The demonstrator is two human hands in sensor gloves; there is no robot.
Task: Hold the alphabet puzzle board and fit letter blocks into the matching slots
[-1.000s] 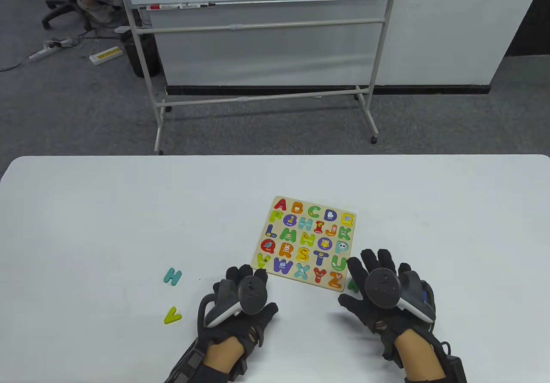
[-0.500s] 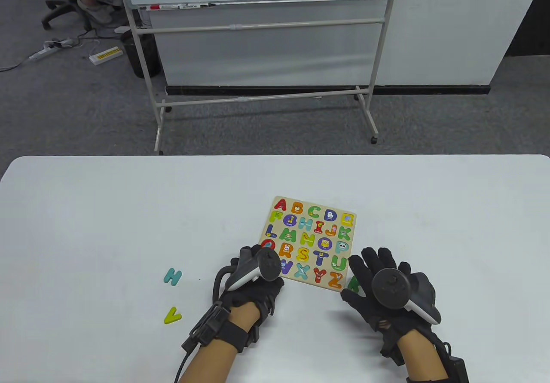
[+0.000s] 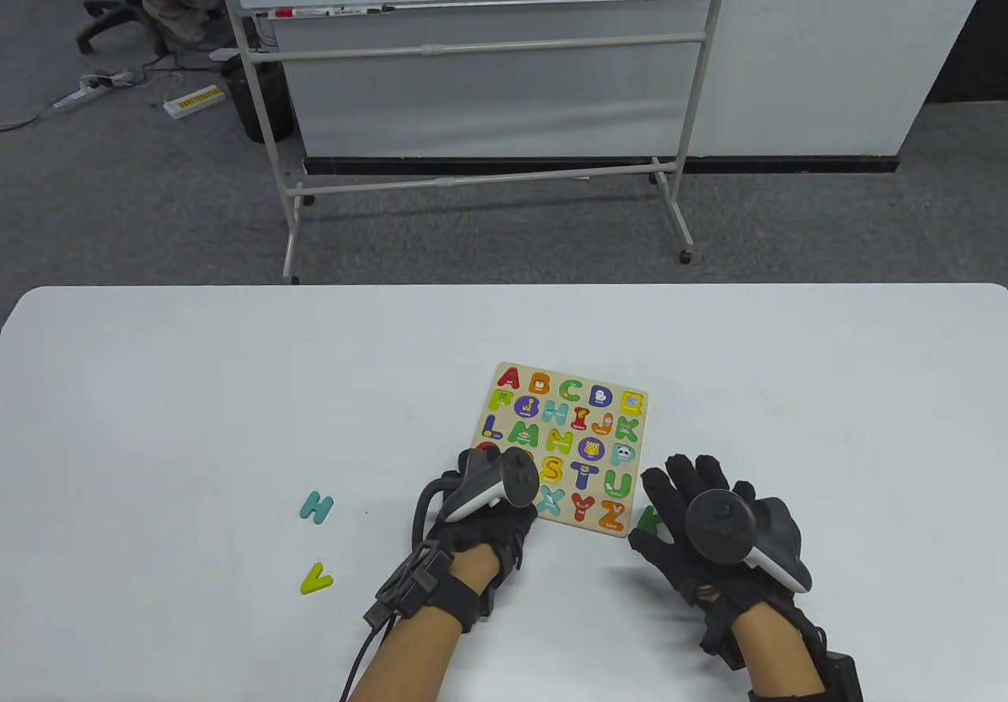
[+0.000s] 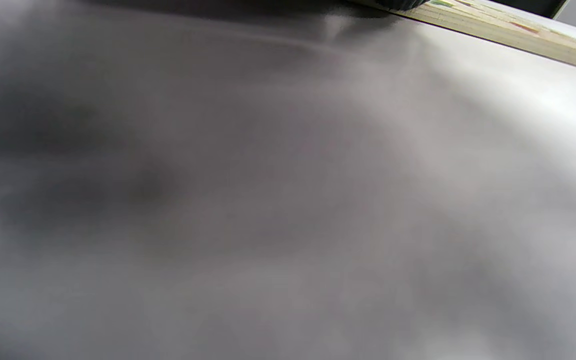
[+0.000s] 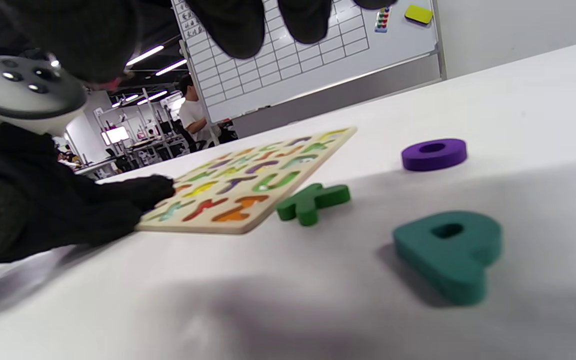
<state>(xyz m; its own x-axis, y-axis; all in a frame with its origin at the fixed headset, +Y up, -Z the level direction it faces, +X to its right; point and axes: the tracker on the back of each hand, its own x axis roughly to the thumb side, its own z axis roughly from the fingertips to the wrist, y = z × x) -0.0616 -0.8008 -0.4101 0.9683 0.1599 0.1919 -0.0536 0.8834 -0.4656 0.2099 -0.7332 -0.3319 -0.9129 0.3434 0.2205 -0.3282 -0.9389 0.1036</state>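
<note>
The wooden alphabet puzzle board (image 3: 639,438) lies flat on the white table, most of its slots filled with coloured letters. My left hand (image 3: 504,489) rests on its near-left corner, the fingers (image 5: 138,192) lying on top of the board (image 5: 208,227). The left wrist view shows only the board's edge (image 4: 518,42) and blurred table. My right hand (image 3: 685,489) hovers with spread fingers just right of the board's near-right corner, holding nothing. Under it lie a green K block (image 5: 313,201), a teal P block (image 5: 450,252) and a purple O block (image 5: 434,153). The K (image 3: 650,519) peeks out beside the hand.
A teal H block (image 3: 316,507) and a yellow-green V block (image 3: 316,578) lie loose on the table to the left of my left hand. A whiteboard on a wheeled stand (image 3: 472,48) stands beyond the table's far edge.
My left hand moved forward and right onto the board's near-left corner. The board shifted slightly left. My right hand stayed almost still.
</note>
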